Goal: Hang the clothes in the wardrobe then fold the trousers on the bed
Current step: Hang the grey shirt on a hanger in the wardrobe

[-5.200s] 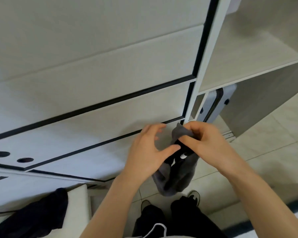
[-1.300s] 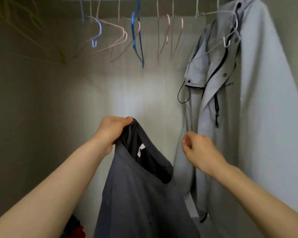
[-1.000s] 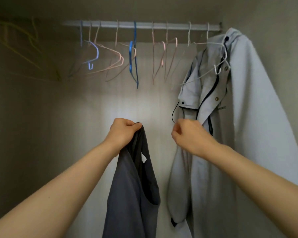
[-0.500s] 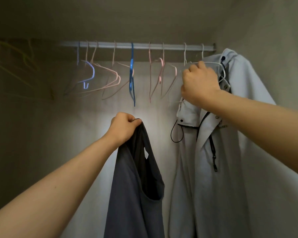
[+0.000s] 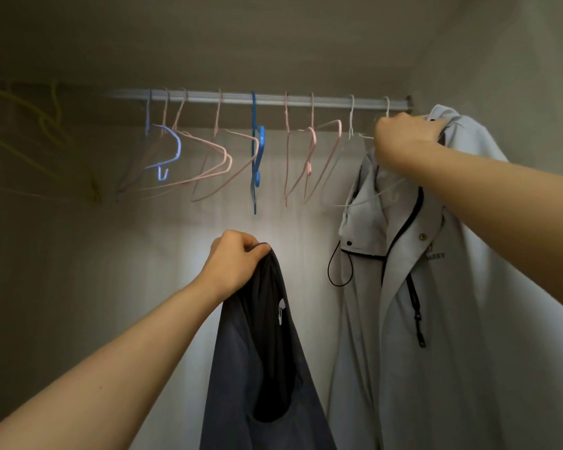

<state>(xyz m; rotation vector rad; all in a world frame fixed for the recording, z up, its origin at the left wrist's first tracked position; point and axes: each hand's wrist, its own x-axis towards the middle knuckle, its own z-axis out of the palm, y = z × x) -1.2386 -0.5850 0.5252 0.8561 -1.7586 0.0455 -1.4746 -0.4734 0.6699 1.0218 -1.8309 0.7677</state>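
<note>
My L grip [image 5: 233,264] holds grey top [image 5: 247,368], not yet hung; my R grip [image 5: 403,138] clasps white hanger [image 5: 366,137]; jacket [image 5: 452,319] hung; trousers unseen.

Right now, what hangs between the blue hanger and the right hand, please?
In the head view, two empty pink hangers on the rail, plus one white hanger.

Bare left hand [image 5: 238,264], bare right hand [image 5: 403,141].

Home wardrobe: rail [image 5: 273,100], hangers [image 5: 205,157], hung jacket [image 5: 435,287]
</note>
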